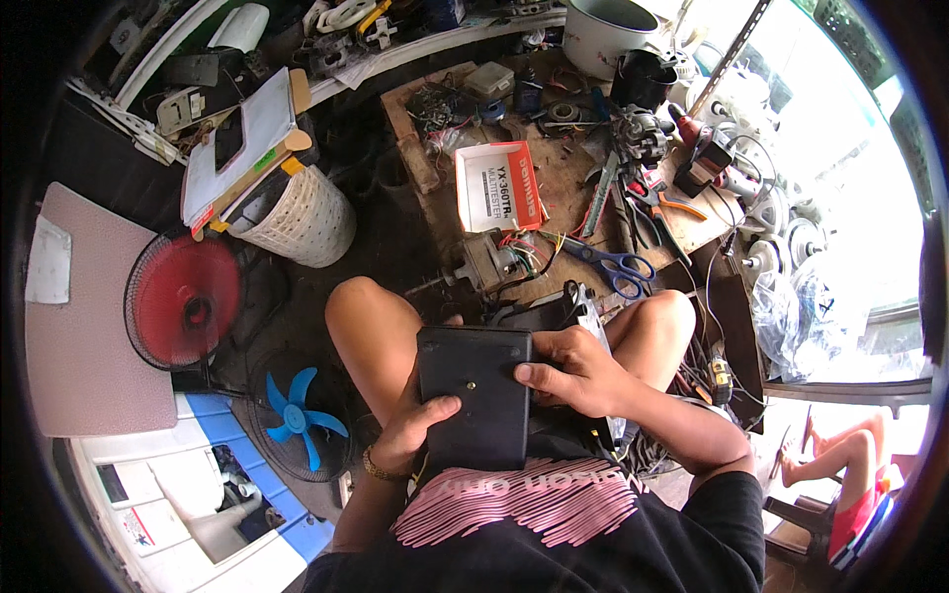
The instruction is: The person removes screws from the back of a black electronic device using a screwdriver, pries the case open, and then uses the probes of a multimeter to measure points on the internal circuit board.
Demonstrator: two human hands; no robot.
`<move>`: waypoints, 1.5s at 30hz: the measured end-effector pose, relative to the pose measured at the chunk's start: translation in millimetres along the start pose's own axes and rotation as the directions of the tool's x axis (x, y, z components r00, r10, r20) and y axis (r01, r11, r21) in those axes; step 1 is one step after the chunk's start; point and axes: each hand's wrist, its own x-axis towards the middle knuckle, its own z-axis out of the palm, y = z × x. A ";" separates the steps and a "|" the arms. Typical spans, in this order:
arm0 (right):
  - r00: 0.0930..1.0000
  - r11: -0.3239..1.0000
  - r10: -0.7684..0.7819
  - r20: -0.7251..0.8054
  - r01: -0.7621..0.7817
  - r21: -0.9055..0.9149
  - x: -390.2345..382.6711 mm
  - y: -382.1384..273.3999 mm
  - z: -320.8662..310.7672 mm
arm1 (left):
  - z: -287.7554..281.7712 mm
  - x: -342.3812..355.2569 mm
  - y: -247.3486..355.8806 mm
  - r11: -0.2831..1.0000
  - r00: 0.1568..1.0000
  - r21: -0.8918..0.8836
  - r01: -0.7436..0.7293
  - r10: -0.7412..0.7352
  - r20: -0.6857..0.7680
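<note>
A flat black multimeter, its back cover facing up with one brass screw in the middle, is held over my lap. My left hand grips its left edge, thumb on the back and fingers hidden underneath. On the opposite side, my right hand holds the upper right edge, its thumb pressed on the cover. The multimeter's front is hidden from view. Just beyond my knees lies a small electric motor with coloured wires. An open red and white cardboard box lies behind it on the wooden workbench.
Blue-handled scissors, pliers and a soldering gun lie on the bench's right side. To my left stand a white basket, a red fan and a blue-bladed fan. Another person's legs show at far right.
</note>
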 end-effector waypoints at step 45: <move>0.270 0.675 -0.620 -0.737 0.663 -0.325 -8.5 -186.2 -83.5 | 8.9 51.2 -19.5 0.957 0.939 0.086 -0.278 0.290 -0.183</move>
